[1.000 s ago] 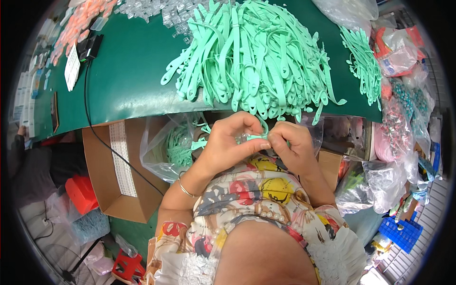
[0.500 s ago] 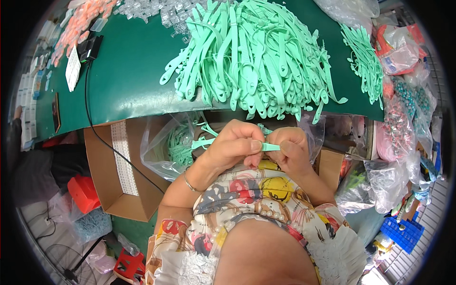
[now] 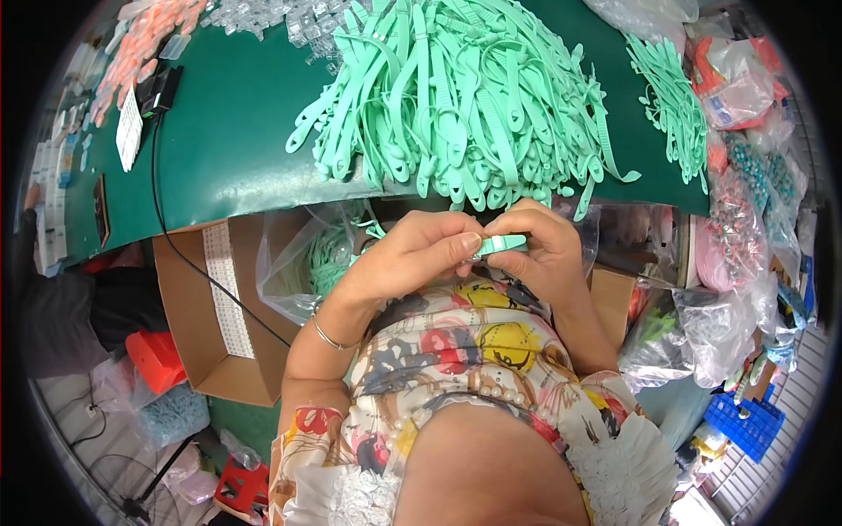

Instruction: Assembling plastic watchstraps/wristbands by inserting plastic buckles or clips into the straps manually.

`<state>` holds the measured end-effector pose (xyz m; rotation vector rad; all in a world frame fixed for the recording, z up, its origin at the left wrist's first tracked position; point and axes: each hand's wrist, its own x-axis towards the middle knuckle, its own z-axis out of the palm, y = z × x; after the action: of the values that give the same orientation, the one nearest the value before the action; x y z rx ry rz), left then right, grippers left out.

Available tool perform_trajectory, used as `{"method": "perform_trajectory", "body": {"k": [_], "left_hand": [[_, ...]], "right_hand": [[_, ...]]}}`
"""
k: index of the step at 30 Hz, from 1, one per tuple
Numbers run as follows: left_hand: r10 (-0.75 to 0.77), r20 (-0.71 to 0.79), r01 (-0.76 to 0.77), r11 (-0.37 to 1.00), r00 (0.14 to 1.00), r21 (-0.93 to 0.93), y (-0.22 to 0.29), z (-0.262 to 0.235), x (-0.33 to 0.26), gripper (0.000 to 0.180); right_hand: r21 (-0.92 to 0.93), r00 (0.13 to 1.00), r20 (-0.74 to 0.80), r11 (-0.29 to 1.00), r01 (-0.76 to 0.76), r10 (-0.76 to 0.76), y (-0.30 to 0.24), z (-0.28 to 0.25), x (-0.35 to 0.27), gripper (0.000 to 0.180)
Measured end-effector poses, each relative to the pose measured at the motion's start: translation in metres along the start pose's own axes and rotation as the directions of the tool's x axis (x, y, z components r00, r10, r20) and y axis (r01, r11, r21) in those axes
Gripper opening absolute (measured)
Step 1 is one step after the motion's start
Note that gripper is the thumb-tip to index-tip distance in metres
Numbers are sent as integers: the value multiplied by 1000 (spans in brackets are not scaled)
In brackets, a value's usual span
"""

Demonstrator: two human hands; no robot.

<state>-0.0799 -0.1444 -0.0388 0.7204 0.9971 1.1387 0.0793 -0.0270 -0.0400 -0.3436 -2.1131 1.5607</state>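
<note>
My left hand [image 3: 419, 252] and my right hand [image 3: 537, 252] meet close to my chest, just below the edge of the green table [image 3: 228, 167]. Both pinch one mint-green rubber strap [image 3: 502, 245] between thumb and fingers. A big heap of the same mint-green straps [image 3: 456, 96] lies on the table right above my hands. A clear plastic bag [image 3: 303, 263] holding more green straps hangs under the table edge, left of my left hand.
An open cardboard box [image 3: 210, 324] stands below the table at left. A smaller pile of thin green straps [image 3: 671, 105] lies at the right table edge. Plastic bags of parts [image 3: 737, 219] crowd the right side. A black cable [image 3: 162, 184] crosses the table's left part.
My hands have shifted slightly right and lower, and the strap now shows as a short piece pinched between both thumbs rather than sticking out sideways.
</note>
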Motion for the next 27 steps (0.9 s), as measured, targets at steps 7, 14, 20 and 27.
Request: {"method": "perform_trajectory", "body": {"k": [7,14,20,27], "left_hand": [[66,8,-66,997,998,40,8,-1,0,23],[101,62,-108,986,993,123,10,-4,2,19],[81,53,-89,982,995,165,8,-7,5,17],[199,1,-163,800,980,578,22,-11,-7,21]], "right_hand": [[-31,1000,7,999,-21,22,-4,-8,1,26],[-108,999,-25,994,18,-21,-6,-12,1,27],[-104,1000,-20,995,-7,4,-3,-13,1,28],[-223,994,1,969,-104,107,-14,-38,-10,26]]}}
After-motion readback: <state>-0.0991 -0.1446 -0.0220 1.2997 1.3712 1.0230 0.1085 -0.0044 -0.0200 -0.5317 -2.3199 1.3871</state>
